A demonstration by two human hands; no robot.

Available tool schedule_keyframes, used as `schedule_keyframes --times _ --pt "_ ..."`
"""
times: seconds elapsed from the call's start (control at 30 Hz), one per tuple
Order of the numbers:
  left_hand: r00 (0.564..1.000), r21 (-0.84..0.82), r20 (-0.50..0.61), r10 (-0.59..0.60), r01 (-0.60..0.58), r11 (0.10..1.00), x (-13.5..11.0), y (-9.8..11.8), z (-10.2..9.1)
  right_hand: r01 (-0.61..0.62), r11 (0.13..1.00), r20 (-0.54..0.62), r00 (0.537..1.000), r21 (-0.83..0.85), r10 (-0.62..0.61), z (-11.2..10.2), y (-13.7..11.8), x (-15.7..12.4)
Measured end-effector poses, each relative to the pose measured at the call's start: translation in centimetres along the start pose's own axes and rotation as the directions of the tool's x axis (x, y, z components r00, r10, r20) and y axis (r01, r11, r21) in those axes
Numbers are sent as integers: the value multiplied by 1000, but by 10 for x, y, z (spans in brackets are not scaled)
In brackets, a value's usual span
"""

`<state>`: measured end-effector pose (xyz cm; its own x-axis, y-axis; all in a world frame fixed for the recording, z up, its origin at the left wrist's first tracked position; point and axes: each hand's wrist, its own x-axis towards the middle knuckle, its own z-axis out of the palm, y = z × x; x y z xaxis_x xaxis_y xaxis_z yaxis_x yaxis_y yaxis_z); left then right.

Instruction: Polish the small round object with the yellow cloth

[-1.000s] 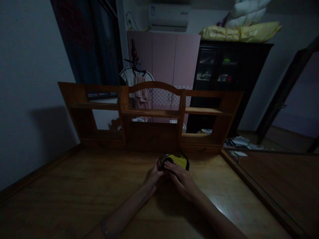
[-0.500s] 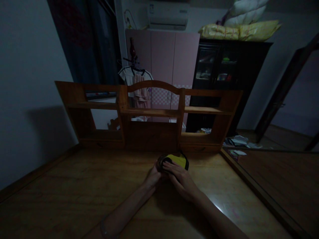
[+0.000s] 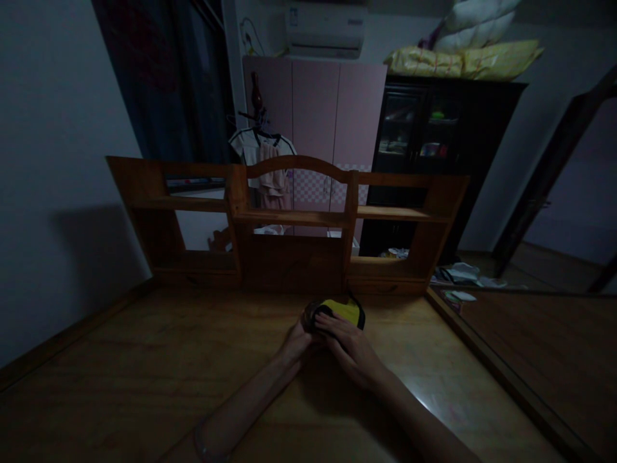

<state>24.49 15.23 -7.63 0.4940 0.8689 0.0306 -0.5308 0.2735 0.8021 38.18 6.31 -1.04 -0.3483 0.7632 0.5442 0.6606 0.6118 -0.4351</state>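
Note:
Just above the desk, near its middle, both hands meet on a yellow cloth with black edging [image 3: 348, 311]. My right hand [image 3: 351, 347] lies over the cloth from the right, its fingers bent across the black part and pressing it. From the left, my left hand [image 3: 295, 342] is closed round a dark, brownish thing [image 3: 308, 315] that the cloth partly covers. Dim light and the right fingers hide most of that dark thing, so its kind does not show. The left fingertips are hidden behind it.
A wooden desktop [image 3: 144, 379] spreads under both arms. Along its back stands a wooden shelf unit [image 3: 289, 218] with open compartments and small drawers. A wall [image 3: 62, 161] borders the left, and a raised wooden edge [image 3: 486, 360] runs along the right.
Almost nothing differs. My left hand and the dark thing have shifted very slightly; the right hand and the cloth stay in place.

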Motion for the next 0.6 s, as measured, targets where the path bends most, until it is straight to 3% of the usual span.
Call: schedule_keyframes --times 0.33,0.6 --pt "1000 17 12 11 -11 1000 6 -3 -2 -24 972 -37 999 -233 16 -8 10 -1" --pt "998 21 -4 63 -63 998 4 -4 0 10 987 32 999 -161 -4 -3 3 2"
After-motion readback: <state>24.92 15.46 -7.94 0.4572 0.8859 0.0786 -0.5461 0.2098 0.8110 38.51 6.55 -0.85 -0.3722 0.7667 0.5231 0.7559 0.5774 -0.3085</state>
